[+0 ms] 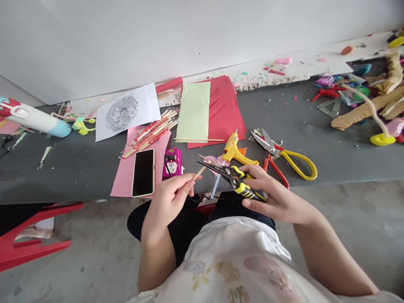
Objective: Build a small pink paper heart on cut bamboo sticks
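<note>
My left hand [170, 197] is closed in a pinch on a thin wooden stick [199, 172] that points up to the right. My right hand [268, 194] grips yellow-and-black pliers [235, 179], whose open jaws point left toward the tip of the stick. Both hands hover over my lap, just in front of the low dark table [331, 139]. A yellow glue gun [235, 152] lies on the table right behind the pliers.
On the table lie a phone [143, 172] on pink paper [124, 176], a magenta power socket [173, 162], a bundle of sticks [150, 134], green paper [194, 110] on red sheets [229, 109], a dragon print [126, 111], and scissors [284, 158]. A red stool [28, 248] stands left.
</note>
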The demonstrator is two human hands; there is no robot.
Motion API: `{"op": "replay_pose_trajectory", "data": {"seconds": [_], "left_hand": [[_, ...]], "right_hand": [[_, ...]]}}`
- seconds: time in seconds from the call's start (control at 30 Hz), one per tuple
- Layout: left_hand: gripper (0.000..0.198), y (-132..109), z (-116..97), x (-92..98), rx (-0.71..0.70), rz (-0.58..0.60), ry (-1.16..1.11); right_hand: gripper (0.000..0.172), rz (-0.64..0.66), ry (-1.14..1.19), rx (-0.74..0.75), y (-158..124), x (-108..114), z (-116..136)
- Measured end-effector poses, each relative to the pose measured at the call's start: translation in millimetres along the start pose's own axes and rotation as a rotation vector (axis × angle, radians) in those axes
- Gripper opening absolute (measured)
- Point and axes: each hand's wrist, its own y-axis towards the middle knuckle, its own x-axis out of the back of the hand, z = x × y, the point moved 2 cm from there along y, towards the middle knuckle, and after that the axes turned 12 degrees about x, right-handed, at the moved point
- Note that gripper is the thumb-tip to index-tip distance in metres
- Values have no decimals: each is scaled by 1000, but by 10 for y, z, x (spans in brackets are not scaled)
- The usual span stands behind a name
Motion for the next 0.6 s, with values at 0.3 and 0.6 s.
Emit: {"op": "replay_pose_trajectory", "data": {"seconds": [0.3, 0.6], "left_hand": [[22, 8, -25, 35, 4, -18, 0], [25, 17, 7, 35, 40, 4, 13]], "right_hand": [[18, 12, 12, -20, 13, -37, 10], [21, 4, 20, -15, 36, -30, 13]]}}
